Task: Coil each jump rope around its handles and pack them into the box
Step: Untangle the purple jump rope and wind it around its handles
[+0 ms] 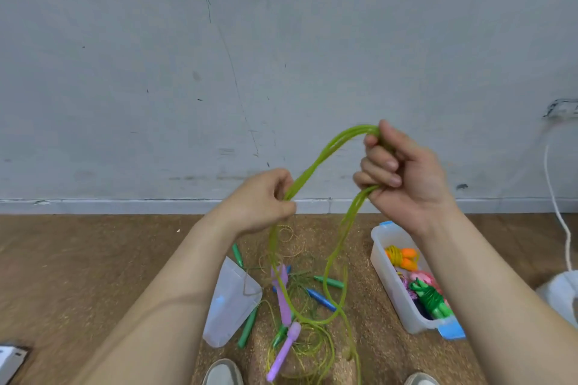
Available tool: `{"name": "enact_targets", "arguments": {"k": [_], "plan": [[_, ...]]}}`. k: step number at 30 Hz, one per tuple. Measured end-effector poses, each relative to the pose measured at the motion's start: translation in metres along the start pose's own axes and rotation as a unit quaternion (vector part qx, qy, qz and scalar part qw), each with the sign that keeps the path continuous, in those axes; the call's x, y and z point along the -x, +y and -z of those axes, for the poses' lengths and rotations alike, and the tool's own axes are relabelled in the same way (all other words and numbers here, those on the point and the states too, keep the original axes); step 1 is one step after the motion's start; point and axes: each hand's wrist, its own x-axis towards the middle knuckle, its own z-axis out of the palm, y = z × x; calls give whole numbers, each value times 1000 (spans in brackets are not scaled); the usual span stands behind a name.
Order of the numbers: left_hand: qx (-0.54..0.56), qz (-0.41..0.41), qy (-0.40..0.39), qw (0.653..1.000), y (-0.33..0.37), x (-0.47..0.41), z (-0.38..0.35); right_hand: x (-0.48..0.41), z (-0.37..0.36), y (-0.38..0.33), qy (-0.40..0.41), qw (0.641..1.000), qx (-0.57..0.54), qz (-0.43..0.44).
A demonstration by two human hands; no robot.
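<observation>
As the left hand (264,196) and right hand (406,175) clutch green rope (316,161), box (384,262) stands open.

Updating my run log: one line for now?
left hand pinches green rope; right hand grips it higher; purple handles below; box holds coiled ropes

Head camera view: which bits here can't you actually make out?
- The box: the right forearm covers its right side, and the bundles under the wound green one blur together.
- The green rope: curled fingers of the left hand and right hand hide how it runs inside them.
- The floor tangle: the strands are too thin to match to handles.
- The shoes: cut off by the bottom edge.
- The white object: cut off by the right edge, blurred.
</observation>
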Motion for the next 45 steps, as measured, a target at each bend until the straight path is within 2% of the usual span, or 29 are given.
{"name": "enact_targets", "arguments": {"k": [3,6,7,9,10,11,13,14,15,16,17,18,19,21,22,23,26,28,32,35,39,43,45], "plan": [[-49,90,-102,990,-26,1,-8,3,7,-15,22,997,-54,44],[-27,157,-100,982,-43,3,-3,5,18,-21,71,995,-49,59],[-4,179,-84,980,-46,4,0,4,20,-19,97,994,-17,54],[74,186,-54,978,-44,5,5,-3,25,-10,175,976,125,35],[107,176,-36,978,-39,6,8,-6,27,-6,214,949,230,27],[138,165,-15,976,-34,7,10,-9,30,-2,248,906,343,22],[201,143,23,969,-22,7,12,-11,37,8,279,776,566,8],[238,134,37,961,-17,7,12,-10,36,12,277,715,642,1],[273,128,47,952,-11,7,11,-8,32,16,260,690,675,15],[301,124,52,944,-7,6,10,-7,26,18,228,706,669,38],[322,123,54,937,-2,6,8,-6,18,23,175,751,635,47],[335,123,53,933,2,7,6,-4,10,30,102,792,601,24],[345,123,50,929,4,7,4,-2,3,38,24,810,585,-21],[360,120,42,924,8,8,1,1,-3,54,-87,784,607,-95],[369,119,37,921,10,9,1,1,-3,61,-107,772,620,-92],[377,117,34,918,11,9,3,0,-3,65,-107,775,618,-77],[374,104,40,921,9,9,11,-2,-6,66,-70,853,514,-61],[338,86,28,937,7,11,14,-2,-10,66,-47,886,458,-63],[256,61,-11,965,2,15,17,-4,-9,64,-8,891,452,-31],[229,63,7,971,-2,16,21,-4,-8,62,-7,892,450,-47],[250,60,28,966,0,17,18,-3,-10,64,-42,895,437,-77],[309,67,38,948,4,16,18,-5,-9,65,-43,921,361,-140],[298,65,44,951,4,16,18,-5,-10,64,-48,924,354,-139]]}}
